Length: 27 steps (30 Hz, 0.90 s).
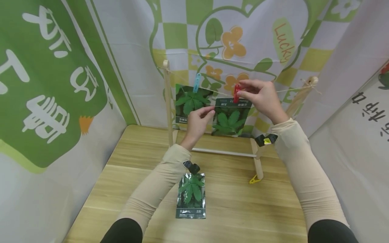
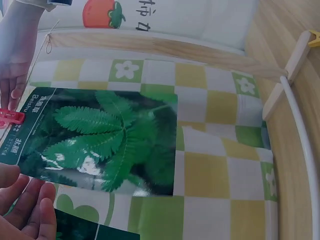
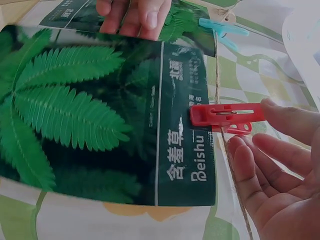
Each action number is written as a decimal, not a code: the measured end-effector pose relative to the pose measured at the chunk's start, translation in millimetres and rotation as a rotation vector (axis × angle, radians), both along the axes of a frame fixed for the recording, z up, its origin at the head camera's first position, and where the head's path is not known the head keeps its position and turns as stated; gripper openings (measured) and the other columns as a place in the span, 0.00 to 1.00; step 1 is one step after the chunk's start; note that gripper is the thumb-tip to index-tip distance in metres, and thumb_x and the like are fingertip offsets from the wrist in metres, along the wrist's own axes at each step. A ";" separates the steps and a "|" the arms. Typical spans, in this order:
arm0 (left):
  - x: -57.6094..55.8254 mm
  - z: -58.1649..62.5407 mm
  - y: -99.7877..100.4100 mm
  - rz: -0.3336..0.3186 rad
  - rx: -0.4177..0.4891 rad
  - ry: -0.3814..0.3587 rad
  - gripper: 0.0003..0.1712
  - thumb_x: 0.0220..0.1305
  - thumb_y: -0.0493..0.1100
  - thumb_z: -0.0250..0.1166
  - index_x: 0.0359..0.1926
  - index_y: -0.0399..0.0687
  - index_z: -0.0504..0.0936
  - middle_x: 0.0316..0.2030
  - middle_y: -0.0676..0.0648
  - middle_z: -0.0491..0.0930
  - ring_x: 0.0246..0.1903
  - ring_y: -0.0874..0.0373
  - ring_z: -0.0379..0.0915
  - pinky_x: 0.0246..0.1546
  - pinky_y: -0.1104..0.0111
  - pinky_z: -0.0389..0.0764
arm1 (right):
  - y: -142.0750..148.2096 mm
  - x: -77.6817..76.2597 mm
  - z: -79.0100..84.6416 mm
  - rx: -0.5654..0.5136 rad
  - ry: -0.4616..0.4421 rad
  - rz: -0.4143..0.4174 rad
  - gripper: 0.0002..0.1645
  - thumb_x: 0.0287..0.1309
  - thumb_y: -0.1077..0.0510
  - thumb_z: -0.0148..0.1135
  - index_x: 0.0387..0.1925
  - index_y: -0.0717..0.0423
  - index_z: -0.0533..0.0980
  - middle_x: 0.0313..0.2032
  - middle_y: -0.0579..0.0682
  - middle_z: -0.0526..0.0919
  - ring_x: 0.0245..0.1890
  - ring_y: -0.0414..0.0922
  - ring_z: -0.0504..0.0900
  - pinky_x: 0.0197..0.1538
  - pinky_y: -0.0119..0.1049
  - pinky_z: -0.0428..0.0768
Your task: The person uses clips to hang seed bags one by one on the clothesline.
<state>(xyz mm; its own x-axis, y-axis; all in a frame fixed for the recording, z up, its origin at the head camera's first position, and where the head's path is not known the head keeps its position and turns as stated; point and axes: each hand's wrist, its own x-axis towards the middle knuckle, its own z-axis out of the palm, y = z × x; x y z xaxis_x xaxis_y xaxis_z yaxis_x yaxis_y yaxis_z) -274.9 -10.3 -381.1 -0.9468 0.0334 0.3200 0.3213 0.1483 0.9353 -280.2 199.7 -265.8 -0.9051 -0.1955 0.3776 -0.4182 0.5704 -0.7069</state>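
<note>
A red clothespin (image 3: 225, 115) sits on the edge of a dark green seed packet (image 1: 230, 118), over the twine (image 3: 218, 80). My right hand (image 1: 262, 96) holds the pin's handle end, thumb (image 3: 290, 117) on one arm and index finger by the other. At the packet's left edge is my left hand (image 1: 199, 123). Its fingers (image 3: 117, 22) reach partly behind that edge, and its thumb lies off the printed front. To the left, a light blue clothespin (image 1: 197, 82) holds another seed packet (image 1: 189, 101) on the twine.
The twine spans a wooden rack's left post (image 1: 167, 101) and right post (image 1: 299, 98). A white rod (image 1: 223, 152) joins its feet. Nearer me, a third seed packet (image 1: 190, 197) lies on the wooden table (image 1: 243, 209). A yellow clothespin (image 1: 254, 180) lies by the right foot.
</note>
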 end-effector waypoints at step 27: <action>3.4 7.6 -19.6 -0.074 0.092 -0.020 0.21 0.68 0.48 0.62 0.58 0.44 0.80 0.55 0.44 0.82 0.54 0.54 0.79 0.57 0.65 0.78 | 11.5 20.7 -29.4 -0.049 0.116 0.064 0.25 0.58 0.60 0.68 0.57 0.61 0.77 0.49 0.60 0.83 0.43 0.28 0.79 0.48 0.20 0.78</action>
